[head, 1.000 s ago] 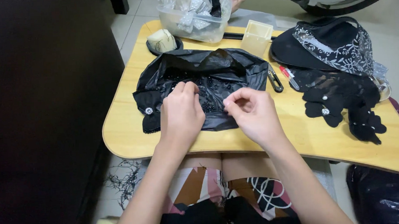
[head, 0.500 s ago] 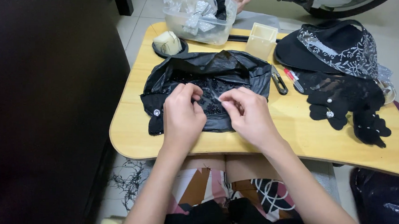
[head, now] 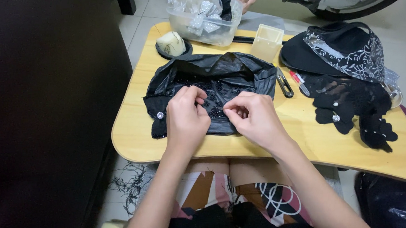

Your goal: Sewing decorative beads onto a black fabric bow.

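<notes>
Left hand: the left hand [head: 185, 115] rests on the near left part of the black plastic bag [head: 213, 81], fingers curled in with thumb and fingertips drawn together over the beads; whether anything is pinched between them I cannot tell.
Right hand: the right hand [head: 253, 118] lies just beside the left, on the bag's near edge — its fingers are bent under and the fingertips meet at the thumb, apparently nipped on something too small to make out.
Bag: spread open and crumpled in the middle of the yellow lap table [head: 135, 126], with a scatter of small black beads [head: 214, 100] lying on it between and above the two hands.
Black bow: a black fabric bow [head: 158, 118] with a shiny centre stone peeks out at the bag's left edge, just beside the left hand.
Back of table: a pale lump on a small dark dish [head: 172, 44], a clear plastic tub [head: 205, 18] holding silvery ribbon bows, and a small cream box [head: 267, 43].
Right of bag: a dark clip [head: 284, 83] and a red-tipped pen [head: 299, 82] lie side by side.
Far right: a black hat [head: 337, 51] with a patterned lace band — below it, black lace flowers [head: 348, 105] with pearl centres.
</notes>
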